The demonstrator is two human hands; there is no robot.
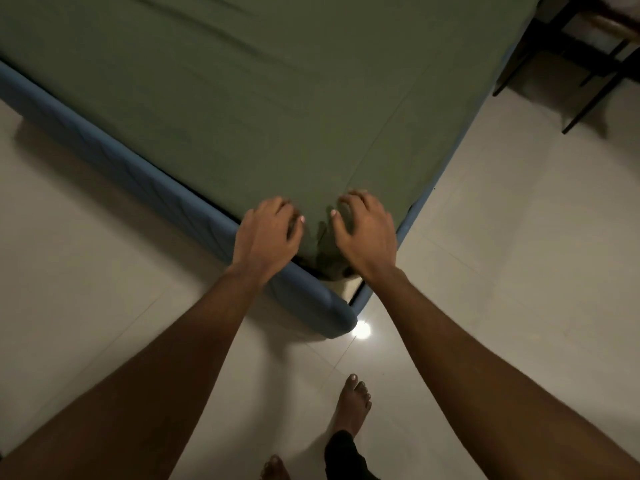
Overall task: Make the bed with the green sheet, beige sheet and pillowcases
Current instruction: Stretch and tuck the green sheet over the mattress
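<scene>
On my feed, the left hand (266, 237) and right hand (367, 237) each clutch the sheet (242, 116), spread flat up top, at the near corner of the frame (104, 150), bunching the slack between them, I judge, to tuck it inside.

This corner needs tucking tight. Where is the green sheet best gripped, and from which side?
Grip the loose bunched flap of the green sheet hanging at the mattress corner, between the left hand and right hand, coming from the near corner side. The top lies flat and offers nothing to pinch; the flap folds above the blue bed frame.
</scene>
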